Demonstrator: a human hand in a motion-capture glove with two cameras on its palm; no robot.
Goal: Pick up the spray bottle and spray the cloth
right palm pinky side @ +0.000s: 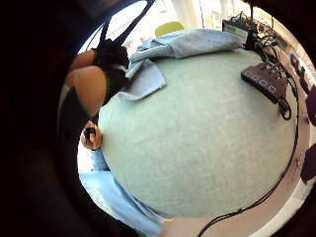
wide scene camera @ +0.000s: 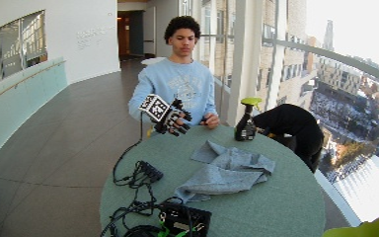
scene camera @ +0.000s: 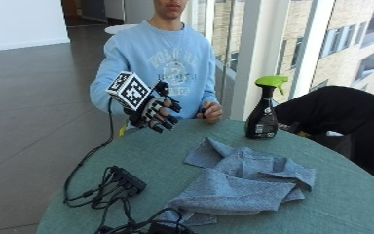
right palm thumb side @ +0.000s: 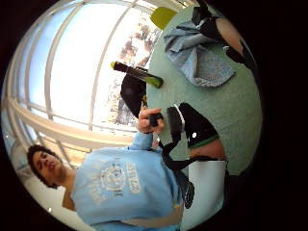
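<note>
A black spray bottle point(scene camera: 263, 116) with a green trigger head stands upright at the table's far edge, also seen as the spray bottle point(wide scene camera: 245, 124) and the spray bottle point(right palm thumb side: 137, 73). A crumpled grey-blue cloth point(scene camera: 242, 183) lies mid-table, shown too as the cloth point(wide scene camera: 229, 173), the cloth point(right palm pinky side: 163, 54) and the cloth point(right palm thumb side: 197, 55). My gloved right hand point(scene camera: 156, 110) hovers above the table's near-person edge, well left of the bottle, fingers loosely curled and holding nothing; it shows again as my right hand point(wide scene camera: 174, 120). The bare left hand point(scene camera: 209, 112) holds a small dark object at the table edge.
The round table has a green top point(scene camera: 343, 195). A black hub point(scene camera: 125, 179) with cables sits at the table's left side, with more electronics point(wide scene camera: 183, 219) near the front edge. A black jacket point(scene camera: 343, 114) hangs over a chair behind the bottle.
</note>
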